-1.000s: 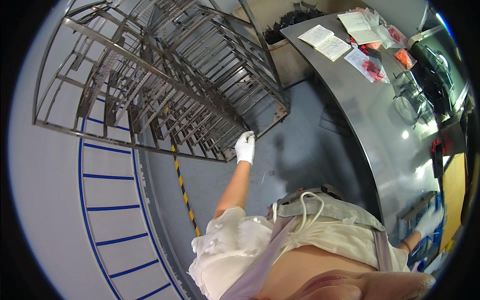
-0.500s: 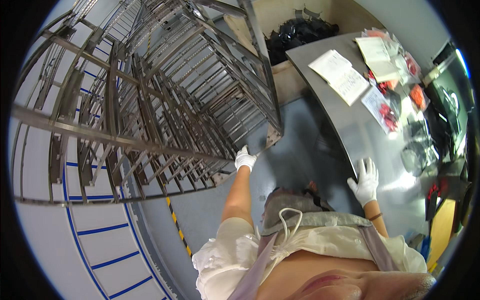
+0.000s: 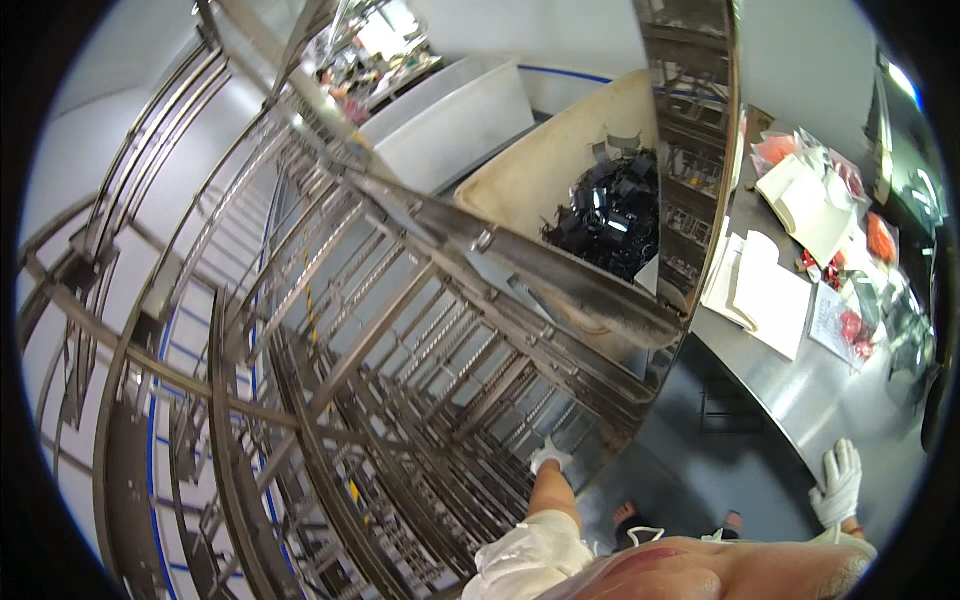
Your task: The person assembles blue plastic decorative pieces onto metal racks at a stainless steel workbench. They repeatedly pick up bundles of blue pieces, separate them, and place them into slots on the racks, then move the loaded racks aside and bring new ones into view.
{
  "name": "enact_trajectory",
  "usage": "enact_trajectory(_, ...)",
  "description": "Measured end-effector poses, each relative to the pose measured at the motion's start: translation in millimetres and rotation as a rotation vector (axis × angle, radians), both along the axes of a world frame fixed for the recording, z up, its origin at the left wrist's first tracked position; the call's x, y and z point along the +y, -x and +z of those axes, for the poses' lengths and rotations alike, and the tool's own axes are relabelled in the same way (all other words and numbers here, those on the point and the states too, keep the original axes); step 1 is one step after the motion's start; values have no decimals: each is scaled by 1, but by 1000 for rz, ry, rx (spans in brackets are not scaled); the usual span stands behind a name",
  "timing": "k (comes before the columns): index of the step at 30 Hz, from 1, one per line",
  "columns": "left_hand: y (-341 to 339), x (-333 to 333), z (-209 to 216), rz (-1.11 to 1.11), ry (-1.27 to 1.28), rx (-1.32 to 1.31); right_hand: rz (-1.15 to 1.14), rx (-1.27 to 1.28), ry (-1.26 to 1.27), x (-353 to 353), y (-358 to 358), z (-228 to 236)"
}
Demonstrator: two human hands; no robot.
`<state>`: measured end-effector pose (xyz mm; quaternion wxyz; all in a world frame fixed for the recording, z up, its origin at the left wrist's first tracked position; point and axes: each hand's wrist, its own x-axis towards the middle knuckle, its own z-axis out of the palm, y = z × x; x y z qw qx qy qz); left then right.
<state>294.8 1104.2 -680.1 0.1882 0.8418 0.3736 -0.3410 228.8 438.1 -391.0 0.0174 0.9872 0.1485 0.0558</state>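
Observation:
My left hand, in a white glove, is at the near side of a tall metal rack. Its fingers look closed around part of the frame, though the grip is small and partly hidden. Many rails and narrow ledges make up the rack, which fills the left and middle of the view. At the right, my right hand, also white-gloved, lies with fingers stretched out at the edge of a steel table. It holds nothing.
A cream bin of black parts stands behind the rack, beside a white bin. Open notebooks, bagged red pieces and clear bags lie on the table. My feet are on the grey floor.
The view has tilted up and turned, so the rack looms larger and the bins show more. My left hand stays at the rack; my right hand stays by the table edge.

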Motion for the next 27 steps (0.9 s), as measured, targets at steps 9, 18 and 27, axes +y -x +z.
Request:
enact_trajectory(9, 1, 22, -48, -111, 230, 43, -23, -60, 9, 5, 1, -5)
enact_trajectory(18, -9, -18, 75, -131, -102, -35, 52, -85, -65, 38, -7, 66)
enact_trajectory(27, 117, -164, 129, -795, 33, 127, 105, -88, -208, 12, 13, 87)
